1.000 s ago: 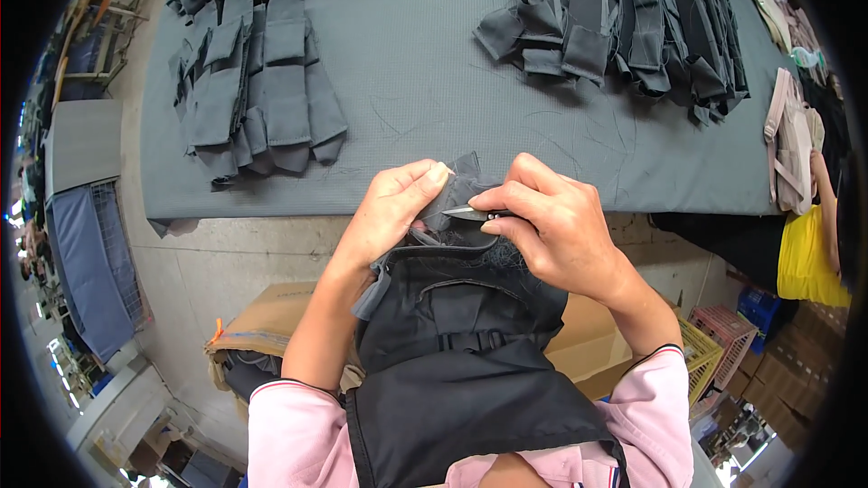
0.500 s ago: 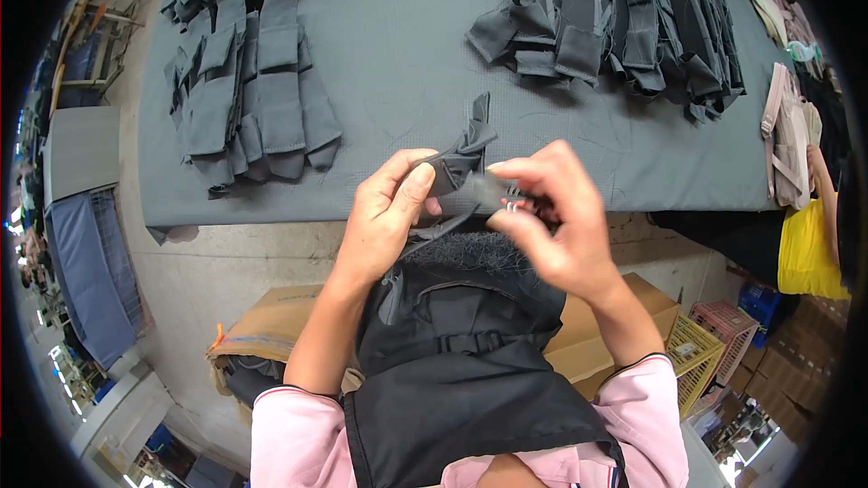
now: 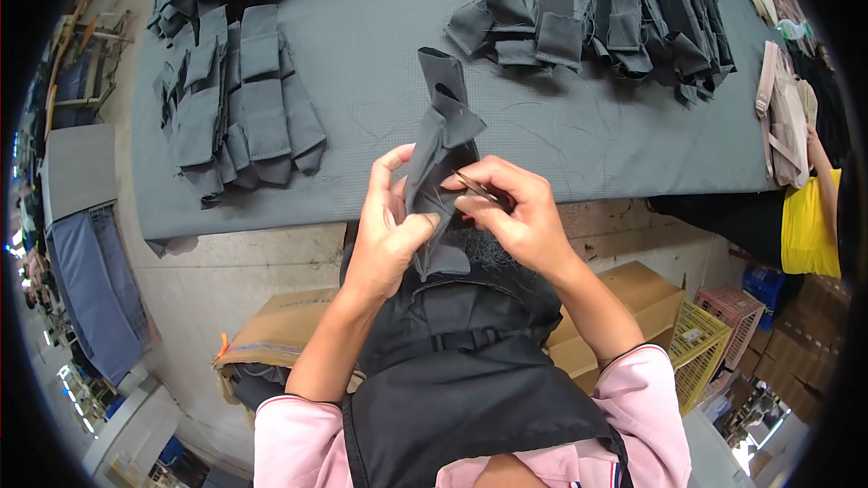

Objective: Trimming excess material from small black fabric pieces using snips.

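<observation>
A grey sewn fabric piece stands upright above my lap, its folded flaps spread at the top. My left hand grips it by the left side, thumb in front and fingers behind. Close against its right side, my right hand is closed on small dark thread snips, the tips pointing at the fabric. The handles are mostly hidden in my palm. Below, loose thread clippings lie on the black apron over my lap.
Bundles of similar grey pieces lie on the cloth-covered table, a left stack and a right stack. Cardboard boxes and a yellow crate stand below. At right, a person in yellow is beside a pale backpack.
The fabric piece has been turned upright and opened out; it was bunched and lower. My right hand has moved left and down, bringing the snips against the fabric.
</observation>
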The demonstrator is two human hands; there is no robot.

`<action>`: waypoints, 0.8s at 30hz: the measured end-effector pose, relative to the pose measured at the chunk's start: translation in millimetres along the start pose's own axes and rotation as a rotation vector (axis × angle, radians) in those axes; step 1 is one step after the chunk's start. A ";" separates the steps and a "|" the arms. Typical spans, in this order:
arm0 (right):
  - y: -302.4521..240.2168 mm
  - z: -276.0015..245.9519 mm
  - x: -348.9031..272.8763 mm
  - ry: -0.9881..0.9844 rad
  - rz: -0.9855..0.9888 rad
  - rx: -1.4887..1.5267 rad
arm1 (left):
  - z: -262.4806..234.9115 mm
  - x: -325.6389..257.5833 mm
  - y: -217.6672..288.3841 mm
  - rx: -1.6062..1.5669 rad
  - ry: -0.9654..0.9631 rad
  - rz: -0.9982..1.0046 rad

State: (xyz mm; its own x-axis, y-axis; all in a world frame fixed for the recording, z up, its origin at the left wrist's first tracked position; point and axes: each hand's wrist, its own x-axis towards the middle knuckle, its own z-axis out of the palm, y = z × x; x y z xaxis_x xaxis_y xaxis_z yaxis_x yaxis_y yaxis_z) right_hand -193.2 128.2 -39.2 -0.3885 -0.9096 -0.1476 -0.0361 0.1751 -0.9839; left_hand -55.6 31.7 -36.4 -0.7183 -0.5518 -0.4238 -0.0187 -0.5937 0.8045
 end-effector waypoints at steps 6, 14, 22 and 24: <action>-33.2 -15.4 -18.1 0.099 -0.252 -0.637 | 3.0 1.8 -2.6 0.195 0.072 0.135; -51.3 -31.0 2.3 -0.159 -0.366 -0.922 | 0.0 4.6 -2.7 0.257 0.077 0.195; -54.8 -35.0 10.9 -0.241 -0.344 -0.853 | -0.3 2.3 3.0 0.258 0.079 0.142; -53.2 -33.2 11.7 -0.252 -0.360 -0.870 | -0.5 2.4 2.0 0.270 0.071 0.143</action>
State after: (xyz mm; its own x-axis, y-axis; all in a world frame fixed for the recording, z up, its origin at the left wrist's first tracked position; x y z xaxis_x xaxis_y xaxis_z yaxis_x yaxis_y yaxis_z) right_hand -226.4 120.8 14.7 -0.0158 -0.9994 0.0307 -0.8208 -0.0046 -0.5712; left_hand -56.9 28.9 -35.9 -0.6768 -0.6636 -0.3186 -0.1117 -0.3352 0.9355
